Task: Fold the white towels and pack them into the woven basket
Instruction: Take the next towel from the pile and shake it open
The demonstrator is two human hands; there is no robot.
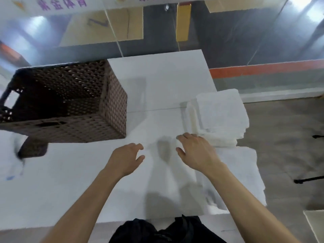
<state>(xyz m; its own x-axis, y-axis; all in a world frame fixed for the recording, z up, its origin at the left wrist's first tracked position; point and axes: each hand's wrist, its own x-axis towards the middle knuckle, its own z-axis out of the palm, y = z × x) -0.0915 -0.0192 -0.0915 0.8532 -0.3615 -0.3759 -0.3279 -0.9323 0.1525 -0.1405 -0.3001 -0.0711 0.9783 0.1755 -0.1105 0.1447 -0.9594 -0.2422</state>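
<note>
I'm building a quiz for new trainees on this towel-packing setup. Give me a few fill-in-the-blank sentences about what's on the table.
1. On the table, the woven basket stands to the person's ___.
2. The stack of folded towels is ___ in colour.
3. Of the left hand and the right hand, the one nearer the stack is the ___.

Missing words: left; white; right.
</note>
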